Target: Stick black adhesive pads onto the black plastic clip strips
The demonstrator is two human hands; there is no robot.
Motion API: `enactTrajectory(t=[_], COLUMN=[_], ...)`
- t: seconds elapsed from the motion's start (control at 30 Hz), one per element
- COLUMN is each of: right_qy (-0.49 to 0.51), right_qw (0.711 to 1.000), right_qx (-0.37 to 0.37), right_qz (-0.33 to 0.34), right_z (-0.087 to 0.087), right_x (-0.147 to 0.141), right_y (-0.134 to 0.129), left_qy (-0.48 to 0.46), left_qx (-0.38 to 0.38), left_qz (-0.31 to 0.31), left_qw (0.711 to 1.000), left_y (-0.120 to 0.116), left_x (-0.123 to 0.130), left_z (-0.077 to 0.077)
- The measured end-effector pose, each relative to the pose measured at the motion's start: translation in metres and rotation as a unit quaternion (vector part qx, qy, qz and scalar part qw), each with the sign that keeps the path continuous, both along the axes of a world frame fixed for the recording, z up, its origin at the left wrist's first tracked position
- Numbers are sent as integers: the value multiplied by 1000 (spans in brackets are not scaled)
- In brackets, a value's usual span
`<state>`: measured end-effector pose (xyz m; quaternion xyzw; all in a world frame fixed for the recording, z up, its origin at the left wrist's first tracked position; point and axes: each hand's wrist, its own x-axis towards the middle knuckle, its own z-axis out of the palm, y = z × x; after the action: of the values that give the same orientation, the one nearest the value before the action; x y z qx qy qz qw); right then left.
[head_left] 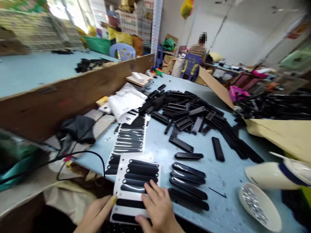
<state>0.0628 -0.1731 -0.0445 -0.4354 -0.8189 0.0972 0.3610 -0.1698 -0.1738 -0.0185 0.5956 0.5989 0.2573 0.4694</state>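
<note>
A white sheet of black strip-shaped stickers (pixel 119 181) lies at the table's front edge, with bare white gaps between the lower strips. My left hand (pixel 97 212) pinches its left edge between thumb and fingers. Spread over the sheet's lower right part is my right hand (pixel 160 207), its fingers apart and covering the ends of some strips. Just right of that hand lie several glossy black elongated pieces (pixel 188 184) in a row. Behind the sheet, more black strips on white backing (pixel 130 139) reach back along the table.
A heap of black slotted plastic parts (pixel 182 110) covers the table's middle. At right are a white dish of small shiny metal pieces (pixel 257 204) and a lying cream-coloured bottle (pixel 272 174). A wooden board (pixel 80 84) borders the left. A person (pixel 198 50) sits far back.
</note>
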Motion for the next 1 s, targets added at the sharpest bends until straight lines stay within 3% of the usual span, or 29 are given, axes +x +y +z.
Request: enactTrajectory(t=[0.07, 0.2, 0.3, 0.4, 0.5, 0.6, 0.77, 0.87, 1.0], right_qy=[14, 29, 42, 59, 63, 117, 281, 329, 346], right_qw=[999, 998, 998, 998, 998, 990, 934, 909, 898], right_qx=[23, 45, 26, 2, -15, -66, -209, -250, -269], right_qz=[18, 39, 37, 8, 9, 48, 71, 61, 44], right_z=[1, 8, 16, 24, 30, 30, 34, 43, 51], right_x=[4, 8, 8, 1, -12, -24, -27, -24, -25], right_y=[-1, -6, -7, -1, 10, 20, 34, 38, 39], left_qy=[-142, -371, -455, -482, -466, -419, -308, -273, -284], left_qx=[-87, -166, -196, -205, -197, -152, -53, -40, -54], left_qz=[39, 98, 106, 116, 131, 128, 55, 3, -2], left_qw=[985, 909, 862, 844, 852, 886, 948, 961, 957], left_y=[3, 9, 6, 1, -1, 4, 19, 27, 29], left_x=[8, 25, 28, 28, 31, 34, 37, 39, 42], left_z=[10, 21, 23, 26, 29, 32, 36, 39, 40])
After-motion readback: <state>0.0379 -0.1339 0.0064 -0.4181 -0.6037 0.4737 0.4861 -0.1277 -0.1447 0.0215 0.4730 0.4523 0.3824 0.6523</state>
